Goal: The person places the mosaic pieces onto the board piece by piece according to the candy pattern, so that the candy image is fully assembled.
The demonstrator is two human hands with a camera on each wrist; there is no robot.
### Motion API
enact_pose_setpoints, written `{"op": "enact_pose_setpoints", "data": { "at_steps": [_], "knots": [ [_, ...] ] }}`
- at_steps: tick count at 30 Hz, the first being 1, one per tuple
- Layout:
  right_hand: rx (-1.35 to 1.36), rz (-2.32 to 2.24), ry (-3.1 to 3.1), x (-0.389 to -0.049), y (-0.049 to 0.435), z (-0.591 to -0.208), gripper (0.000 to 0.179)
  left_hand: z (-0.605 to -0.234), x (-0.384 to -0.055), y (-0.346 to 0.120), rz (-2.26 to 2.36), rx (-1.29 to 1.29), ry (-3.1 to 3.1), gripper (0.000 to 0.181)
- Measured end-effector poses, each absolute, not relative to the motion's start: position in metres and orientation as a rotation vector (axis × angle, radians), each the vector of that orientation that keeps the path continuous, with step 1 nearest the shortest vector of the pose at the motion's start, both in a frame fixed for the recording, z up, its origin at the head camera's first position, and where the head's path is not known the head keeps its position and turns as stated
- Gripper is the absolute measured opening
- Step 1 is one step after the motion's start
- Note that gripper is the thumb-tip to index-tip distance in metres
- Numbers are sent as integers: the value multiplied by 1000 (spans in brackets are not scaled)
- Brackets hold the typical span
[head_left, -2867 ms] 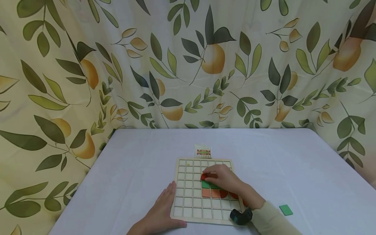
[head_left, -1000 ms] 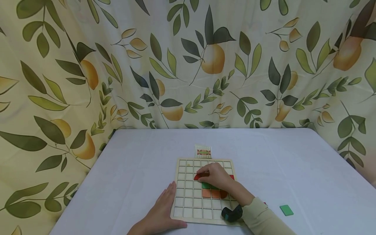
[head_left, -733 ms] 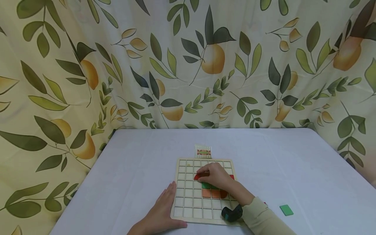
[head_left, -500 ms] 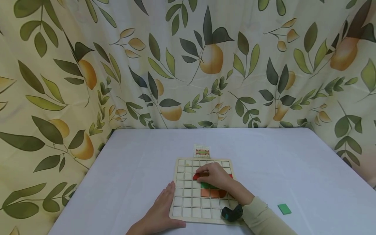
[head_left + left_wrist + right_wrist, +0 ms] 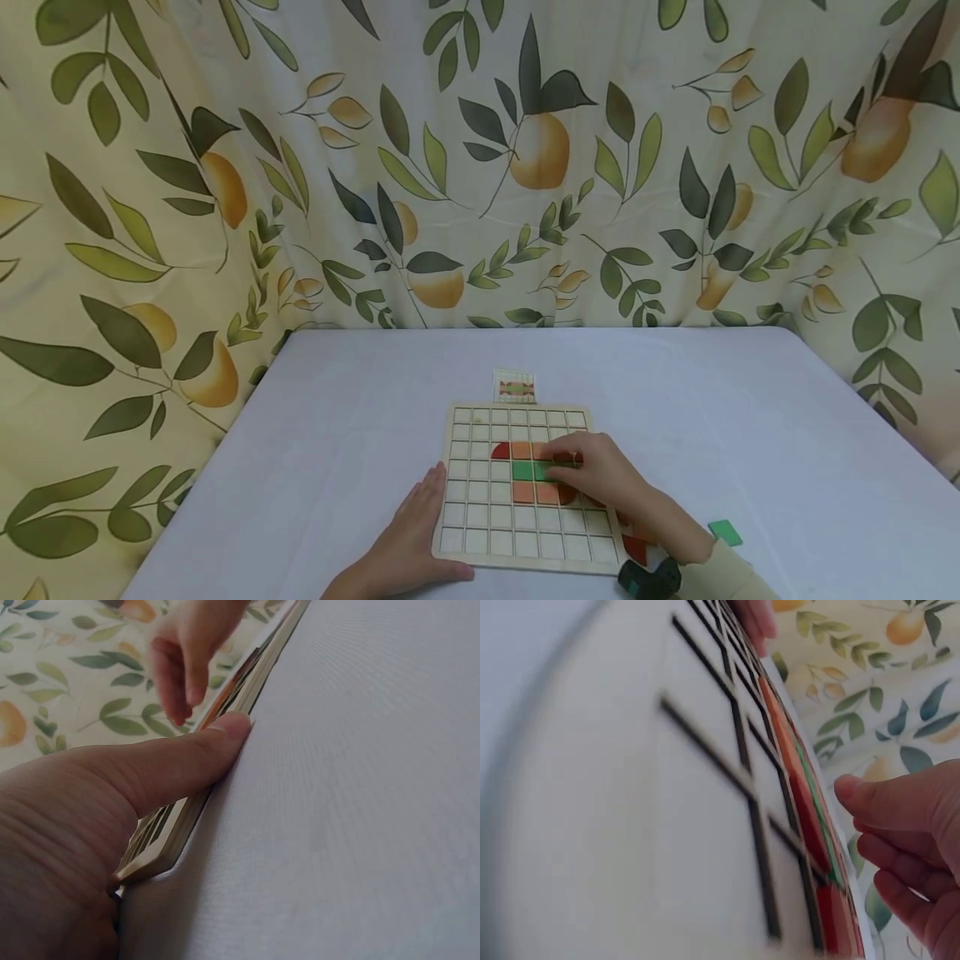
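My left hand (image 5: 408, 537) lies along the left side of a wooden grid board (image 5: 480, 517), fingers straight, thumb against the near edge. Over the right part of the board hovers my right hand (image 5: 600, 475), its fingers loosely bent with nothing between them in the right wrist view. A red rounded tile (image 5: 501, 451) sits in the grid, left of two orange square tiles (image 5: 520, 451). Below these come green square tiles (image 5: 522, 471), then more orange tiles (image 5: 523, 492) with a dark red rounded tile (image 5: 567, 495). My right hand hides part of the upper rows.
A small pattern card (image 5: 515, 387) stands just beyond the board's far edge. Right of the board, red and orange pieces (image 5: 636, 548) lie partly under my forearm, and a green tile (image 5: 724, 532) farther right. A black device (image 5: 649, 579) is on my right wrist.
My right hand has let go of the red rounded tile at the left of the upper row and moved right, uncovering the orange tiles. My left hand stays put.
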State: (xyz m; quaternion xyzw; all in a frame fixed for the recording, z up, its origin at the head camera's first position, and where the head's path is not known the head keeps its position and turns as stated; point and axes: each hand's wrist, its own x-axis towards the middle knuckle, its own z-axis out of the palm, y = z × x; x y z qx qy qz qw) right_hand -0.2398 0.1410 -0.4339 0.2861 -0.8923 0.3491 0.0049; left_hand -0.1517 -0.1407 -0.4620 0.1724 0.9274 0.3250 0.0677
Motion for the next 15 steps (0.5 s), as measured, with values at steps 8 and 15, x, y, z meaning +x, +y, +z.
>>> {"op": "enact_pose_setpoints", "data": {
  "at_steps": [8,15],
  "knots": [
    [717,1125,-2764,-222,173,-434,28,-463,-152,-140,972,518,2799,129],
    [547,1114,-2849,-213,191,-432,23,-464,-151,-140,990,518,2796,128]
  ]
}}
